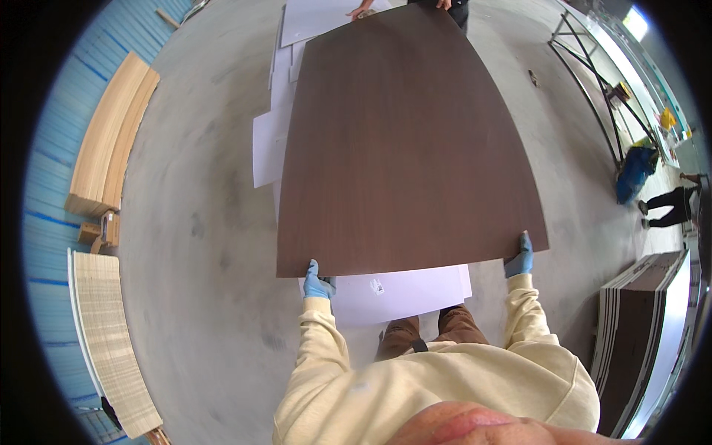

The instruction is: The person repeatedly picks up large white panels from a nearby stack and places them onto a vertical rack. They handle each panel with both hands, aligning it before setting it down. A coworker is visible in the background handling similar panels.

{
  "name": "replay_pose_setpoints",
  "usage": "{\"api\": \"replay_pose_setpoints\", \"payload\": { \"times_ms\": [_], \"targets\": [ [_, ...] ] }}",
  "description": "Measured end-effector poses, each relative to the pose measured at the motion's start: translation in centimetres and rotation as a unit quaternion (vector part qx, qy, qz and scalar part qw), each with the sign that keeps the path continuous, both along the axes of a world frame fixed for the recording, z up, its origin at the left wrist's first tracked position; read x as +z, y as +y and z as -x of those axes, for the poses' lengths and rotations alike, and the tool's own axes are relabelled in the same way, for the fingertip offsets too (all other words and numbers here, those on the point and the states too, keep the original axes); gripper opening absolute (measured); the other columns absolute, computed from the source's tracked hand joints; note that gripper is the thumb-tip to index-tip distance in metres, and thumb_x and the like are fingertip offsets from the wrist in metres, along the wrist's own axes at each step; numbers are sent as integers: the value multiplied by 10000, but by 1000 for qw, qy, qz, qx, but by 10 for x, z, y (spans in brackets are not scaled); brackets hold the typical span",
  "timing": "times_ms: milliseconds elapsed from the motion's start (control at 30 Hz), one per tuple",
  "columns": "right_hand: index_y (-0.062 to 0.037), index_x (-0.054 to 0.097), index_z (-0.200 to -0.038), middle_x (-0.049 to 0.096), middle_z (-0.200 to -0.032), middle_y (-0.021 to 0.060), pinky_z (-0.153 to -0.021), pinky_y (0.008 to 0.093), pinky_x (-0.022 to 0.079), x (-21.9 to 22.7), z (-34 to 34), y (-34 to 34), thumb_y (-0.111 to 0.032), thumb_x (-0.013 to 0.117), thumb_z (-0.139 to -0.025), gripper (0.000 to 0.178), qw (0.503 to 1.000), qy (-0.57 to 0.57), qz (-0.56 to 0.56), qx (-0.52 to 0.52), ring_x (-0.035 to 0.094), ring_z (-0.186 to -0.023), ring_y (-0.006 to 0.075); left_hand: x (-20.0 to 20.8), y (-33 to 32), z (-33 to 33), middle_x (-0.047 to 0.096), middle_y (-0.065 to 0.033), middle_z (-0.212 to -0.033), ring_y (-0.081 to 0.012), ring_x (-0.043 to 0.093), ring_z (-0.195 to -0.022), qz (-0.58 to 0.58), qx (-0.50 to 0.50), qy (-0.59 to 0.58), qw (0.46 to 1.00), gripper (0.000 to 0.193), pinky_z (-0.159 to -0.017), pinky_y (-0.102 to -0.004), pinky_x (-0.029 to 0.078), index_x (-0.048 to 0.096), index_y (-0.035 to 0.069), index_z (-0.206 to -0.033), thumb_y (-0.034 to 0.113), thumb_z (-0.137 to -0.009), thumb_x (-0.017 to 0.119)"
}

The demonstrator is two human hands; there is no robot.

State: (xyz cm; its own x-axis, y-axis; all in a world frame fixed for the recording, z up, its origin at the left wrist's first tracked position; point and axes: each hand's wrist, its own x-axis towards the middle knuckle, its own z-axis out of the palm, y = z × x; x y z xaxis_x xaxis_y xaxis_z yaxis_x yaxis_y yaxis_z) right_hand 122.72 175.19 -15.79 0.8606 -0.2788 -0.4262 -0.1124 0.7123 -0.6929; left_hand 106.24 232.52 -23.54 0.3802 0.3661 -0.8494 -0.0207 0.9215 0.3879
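Note:
A large dark brown wood-grain panel [404, 141] spans the middle of the view, held level in front of me. My left hand [317, 280], in a blue glove, grips its near edge close to the left corner. Near the right corner, my right hand [521, 256] grips the same edge, its gloved thumb on top and the other fingers hidden beneath. At the far end, another person's hands [443, 4] hold the panel. Under it lie white sheets [393, 297], showing past its near and left edges.
Light wood boards [111, 133] and a striped beige panel stack [115, 334] lean along the blue wall at left. Dark and white panels [630, 326] stand at right. Further back are a metal frame [593, 89], a blue bag [636, 174] and another person [675, 204].

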Motion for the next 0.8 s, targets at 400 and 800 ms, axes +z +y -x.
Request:
{"api": "replay_pose_setpoints", "payload": {
  "times_ms": [400, 800],
  "targets": [
    [-110, 734, -1055, 760, -1059, 46, -928, 432, 585, 75, 58, -130, -207, 712, -955, 141, 993, 38, -81, -74, 717, -962, 233, 216, -121, 40, 694, -107, -1274, -283, 673, -1150, -78, -69, -139, 985, 460, -961, -470, 606, 665, 85, -1281, 272, -898, 837],
    [-15, 683, -1181, 744, -1198, 133, -1015, 494, 584, -12, 147, -70, -149, 652, -982, 242, 896, 122, -427, -22, 724, -1072, 331, 476, -240, 95, 673, -125, -1256, -218, 662, -1063, -664, -32, -204, 718, 483, -869, -349, 570, 590, -46, -1386, 173, -971, 700]
  ]
}}
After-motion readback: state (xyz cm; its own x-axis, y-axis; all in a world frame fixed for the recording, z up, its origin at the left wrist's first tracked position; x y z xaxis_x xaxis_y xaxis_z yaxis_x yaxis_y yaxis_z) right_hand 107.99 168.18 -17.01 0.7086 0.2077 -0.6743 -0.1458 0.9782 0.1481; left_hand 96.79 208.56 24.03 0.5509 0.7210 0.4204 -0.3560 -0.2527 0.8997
